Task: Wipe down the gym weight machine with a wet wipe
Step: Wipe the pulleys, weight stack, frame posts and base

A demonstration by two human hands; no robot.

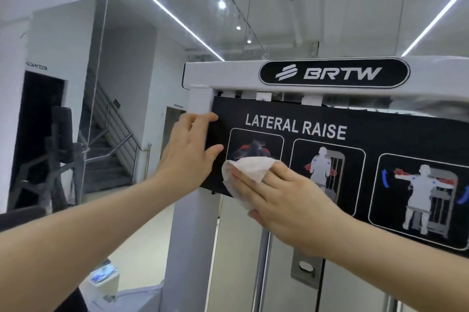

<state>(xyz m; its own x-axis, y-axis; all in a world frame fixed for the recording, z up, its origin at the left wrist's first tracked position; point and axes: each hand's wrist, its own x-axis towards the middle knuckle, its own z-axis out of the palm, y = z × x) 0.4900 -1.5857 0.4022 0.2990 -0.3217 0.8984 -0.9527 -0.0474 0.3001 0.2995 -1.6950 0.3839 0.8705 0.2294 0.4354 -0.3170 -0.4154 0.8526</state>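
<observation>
**Wiping the exercise placard, left end**

Right hand lies flat, fingers straight, pressing the wet wipe onto the black placard over the first pictogram; nothing clenched. Left hand is also released, fingers and thumb laid on the placard's left edge, steadying it (panel looks loosely hung, my guess). Best: even palm pressure, overlapping strokes rightward, left hand bracing. Room: most of the placard lies free to the right. White frame crossbar is close above, post just left. Stop short of the edges or the wipe may snag.
</observation>
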